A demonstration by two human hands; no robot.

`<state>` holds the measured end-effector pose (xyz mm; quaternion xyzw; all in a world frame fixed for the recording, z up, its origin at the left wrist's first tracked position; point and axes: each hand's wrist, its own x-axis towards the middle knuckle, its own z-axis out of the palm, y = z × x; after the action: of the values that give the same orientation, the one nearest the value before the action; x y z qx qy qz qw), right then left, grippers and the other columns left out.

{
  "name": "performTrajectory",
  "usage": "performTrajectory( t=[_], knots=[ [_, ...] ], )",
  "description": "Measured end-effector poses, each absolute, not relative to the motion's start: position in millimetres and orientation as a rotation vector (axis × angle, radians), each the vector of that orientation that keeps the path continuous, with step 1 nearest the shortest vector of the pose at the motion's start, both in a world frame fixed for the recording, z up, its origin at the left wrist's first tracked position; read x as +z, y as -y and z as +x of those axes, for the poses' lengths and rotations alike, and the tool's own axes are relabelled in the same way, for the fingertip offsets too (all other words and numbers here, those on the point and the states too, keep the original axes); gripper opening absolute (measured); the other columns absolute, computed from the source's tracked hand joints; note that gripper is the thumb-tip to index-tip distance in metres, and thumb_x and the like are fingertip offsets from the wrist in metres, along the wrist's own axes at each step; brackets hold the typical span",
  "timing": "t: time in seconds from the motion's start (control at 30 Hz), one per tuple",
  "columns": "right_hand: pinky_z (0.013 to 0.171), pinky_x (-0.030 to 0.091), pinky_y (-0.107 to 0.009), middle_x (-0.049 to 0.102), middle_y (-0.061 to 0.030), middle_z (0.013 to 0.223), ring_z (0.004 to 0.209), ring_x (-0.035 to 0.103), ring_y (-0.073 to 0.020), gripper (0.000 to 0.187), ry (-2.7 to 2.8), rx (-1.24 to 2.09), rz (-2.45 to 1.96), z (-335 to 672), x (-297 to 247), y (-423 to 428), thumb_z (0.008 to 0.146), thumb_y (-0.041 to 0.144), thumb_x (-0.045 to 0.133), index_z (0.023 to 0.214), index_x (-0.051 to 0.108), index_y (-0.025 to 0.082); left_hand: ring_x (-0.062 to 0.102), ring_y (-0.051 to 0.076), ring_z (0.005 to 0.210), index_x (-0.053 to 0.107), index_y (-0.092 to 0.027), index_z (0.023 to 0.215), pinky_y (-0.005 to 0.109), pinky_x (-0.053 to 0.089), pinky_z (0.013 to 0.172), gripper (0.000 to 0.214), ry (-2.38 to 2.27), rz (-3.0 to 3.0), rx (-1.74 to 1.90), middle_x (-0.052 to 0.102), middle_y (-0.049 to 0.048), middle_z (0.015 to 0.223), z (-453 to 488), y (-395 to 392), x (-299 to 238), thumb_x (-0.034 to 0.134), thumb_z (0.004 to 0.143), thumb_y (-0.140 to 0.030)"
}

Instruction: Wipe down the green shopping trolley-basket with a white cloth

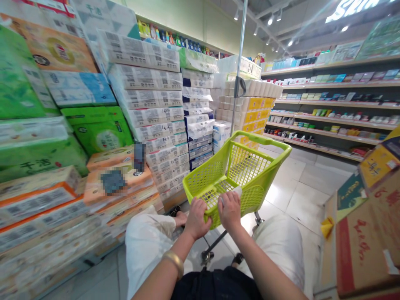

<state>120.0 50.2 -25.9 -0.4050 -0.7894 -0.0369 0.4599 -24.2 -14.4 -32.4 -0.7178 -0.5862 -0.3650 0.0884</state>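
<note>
At the frame's lower centre, your left hand (196,220) and right hand (230,211) both clasp the near rim of the green cart (246,166), beside stacked tissue packs (150,108) at left.

Place: supermarket aisle, paper-goods section. Evidence:
- barcoded tissue packs (150,96) stacked high on my left
- long wall shelves (328,121) of small boxed goods on right
- lime-green plastic shopping cart (246,166) in front of me
- printed cardboard cartons (359,246) at aisle edge
- pale tiled floor (296,183)
- ceiling spotlights (270,20)
- lit sign (350,8) overhead
</note>
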Motion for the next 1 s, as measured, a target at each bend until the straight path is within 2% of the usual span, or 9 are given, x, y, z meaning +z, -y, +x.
performTrajectory(
  t=[0.17,0.5,0.6,0.8,1.0],
  knots=[
    [0.102,0.031,-0.037,0.059,-0.0030,0.085,0.093,0.050,-0.0199,0.013,2.106,-0.046,-0.819,103.9,-28.1,-19.6,0.089,0.023,0.049,0.084,0.060,0.024,0.053,0.023,0.085,0.044,-0.023,0.080,0.053,0.039,0.101,0.011,1.683,-2.182,-1.068,0.055,0.0034,0.083,-27.6,14.6,-32.8,0.051,0.071,-0.022],
    [0.097,0.034,-0.037,0.060,-0.0046,0.084,0.091,0.050,-0.0208,0.024,1.968,-0.148,-1.000,161.5,-11.4,-89.5,0.094,0.026,0.039,0.086,0.062,0.022,0.054,0.024,0.088,0.041,-0.024,0.077,0.056,0.038,0.102,0.017,1.734,-2.156,-1.105,0.055,0.0039,0.084,-24.9,18.5,-31.5,0.054,0.066,-0.018],
    [0.098,0.034,-0.039,0.057,-0.0050,0.082,0.089,0.049,-0.0215,0.024,1.897,-0.118,-1.056,136.5,-19.3,-66.2,0.093,0.024,0.039,0.082,0.060,0.022,0.054,0.024,0.088,0.041,-0.024,0.076,0.057,0.039,0.101,0.017,1.747,-2.139,-1.109,0.054,0.0038,0.083,-23.0,17.2,-32.3,0.053,0.066,-0.018],
    [0.102,0.031,-0.038,0.057,-0.0032,0.083,0.092,0.049,-0.0207,0.013,2.083,-0.021,-0.843,101.5,-30.2,-15.8,0.088,0.023,0.048,0.082,0.059,0.024,0.055,0.024,0.088,0.046,-0.022,0.083,0.055,0.040,0.101,0.011,1.645,-2.183,-1.094,0.057,0.0056,0.086,-26.5,18.5,-32.8,0.052,0.075,-0.025],
    [0.096,0.034,-0.036,0.059,-0.0041,0.083,0.092,0.049,-0.0207,0.021,2.045,-0.109,-0.916,145.5,-15.4,-58.9,0.094,0.027,0.042,0.084,0.061,0.023,0.054,0.024,0.089,0.042,-0.023,0.078,0.054,0.039,0.103,0.018,1.715,-2.168,-1.090,0.055,0.0042,0.084,-25.0,21.4,-33.2,0.055,0.066,-0.017]
  ],
)
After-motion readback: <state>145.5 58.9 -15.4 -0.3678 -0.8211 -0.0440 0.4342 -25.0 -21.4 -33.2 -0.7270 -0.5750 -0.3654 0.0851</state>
